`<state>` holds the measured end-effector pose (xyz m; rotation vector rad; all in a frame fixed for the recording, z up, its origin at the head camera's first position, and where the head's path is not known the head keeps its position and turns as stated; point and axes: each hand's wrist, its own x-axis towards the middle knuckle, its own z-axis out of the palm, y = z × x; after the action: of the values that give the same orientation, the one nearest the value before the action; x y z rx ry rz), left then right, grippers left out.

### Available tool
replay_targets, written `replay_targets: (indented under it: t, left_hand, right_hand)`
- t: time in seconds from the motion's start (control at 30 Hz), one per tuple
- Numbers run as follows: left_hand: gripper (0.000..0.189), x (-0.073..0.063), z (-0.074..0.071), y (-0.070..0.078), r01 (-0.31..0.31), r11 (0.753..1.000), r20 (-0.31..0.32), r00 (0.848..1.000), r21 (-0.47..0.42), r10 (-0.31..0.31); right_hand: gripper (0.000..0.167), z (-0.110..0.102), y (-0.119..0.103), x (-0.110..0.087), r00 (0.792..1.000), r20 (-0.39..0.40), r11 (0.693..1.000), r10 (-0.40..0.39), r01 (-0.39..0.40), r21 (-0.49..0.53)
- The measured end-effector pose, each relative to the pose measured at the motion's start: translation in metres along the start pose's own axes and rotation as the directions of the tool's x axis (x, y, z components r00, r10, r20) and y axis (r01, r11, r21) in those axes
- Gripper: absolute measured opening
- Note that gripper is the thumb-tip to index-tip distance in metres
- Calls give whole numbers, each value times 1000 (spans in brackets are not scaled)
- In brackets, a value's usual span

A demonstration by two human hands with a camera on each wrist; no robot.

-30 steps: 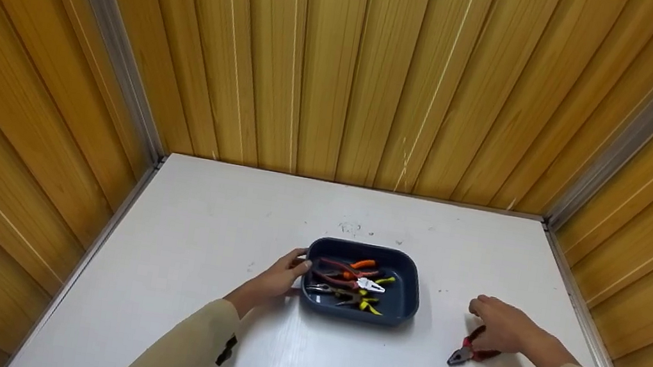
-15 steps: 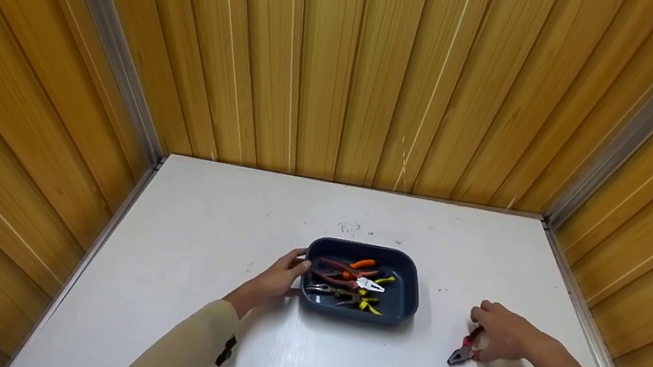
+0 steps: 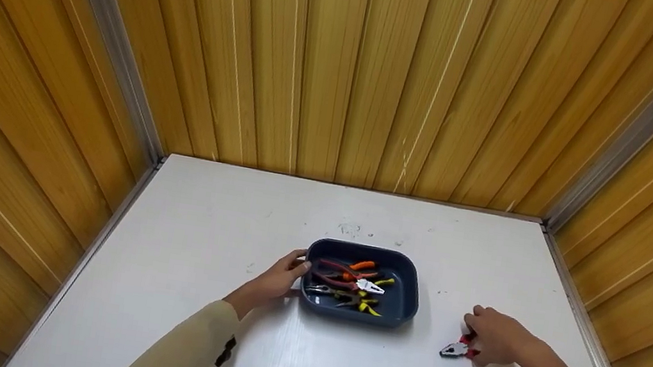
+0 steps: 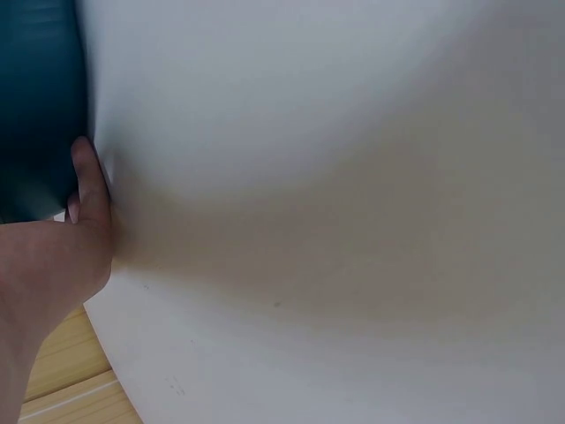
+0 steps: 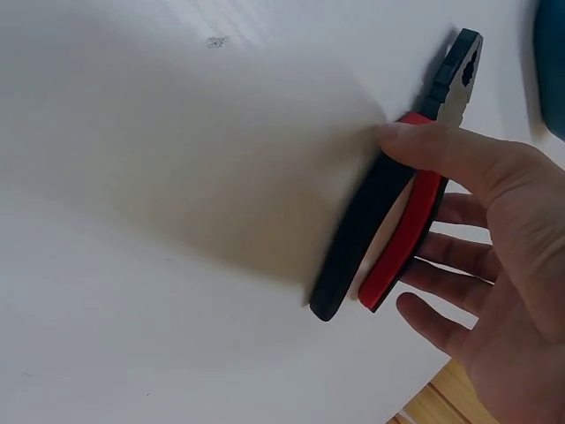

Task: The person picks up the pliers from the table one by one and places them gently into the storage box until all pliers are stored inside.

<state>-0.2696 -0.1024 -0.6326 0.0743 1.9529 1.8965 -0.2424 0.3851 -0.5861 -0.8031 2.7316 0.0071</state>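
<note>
At the middle of the table, my left hand [image 3: 276,279] holds the left side of a dark blue rectangular box [image 3: 404,315], thumb at the rim. The left wrist view shows a finger [image 4: 91,177] along the outer wall of the box [image 4: 40,106]. Inside lie several pliers with red, orange and yellow handles, among them red-handled pliers [image 3: 371,287] with a bright head. To the right of the box, my right hand [image 3: 503,341] grips combination pliers [image 3: 454,350] with red and black handles. In the right wrist view, thumb and fingers pinch these pliers [image 5: 415,212] near the pivot.
The white table [image 3: 218,213] has dark scuff marks behind the box. Wood-patterned panels [image 3: 331,67] enclose it at the back and both sides, with grey metal strips [image 3: 120,49] in the corners.
My right hand has closed around the combination pliers and turned them, so the head lies more level, pointing left and slightly higher. The left hand and the box stay in place.
</note>
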Motion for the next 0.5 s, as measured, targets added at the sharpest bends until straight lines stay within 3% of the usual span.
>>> replay_targets:
  t: [0.23, 0.5]
  left_hand:
    - [53, 0, 1, 1, -12, 1000, -9, 1000, 15, 12]
    - [53, 0, 1, -2, -18, 1000, -18, 1000, 12, 18]
  right_hand:
    - [34, 7, -6, 9, 995, -96, 1000, 22, -21, 9]
    - [28, 9, -13, 26, 989, -151, 1000, 3, -3, 2]
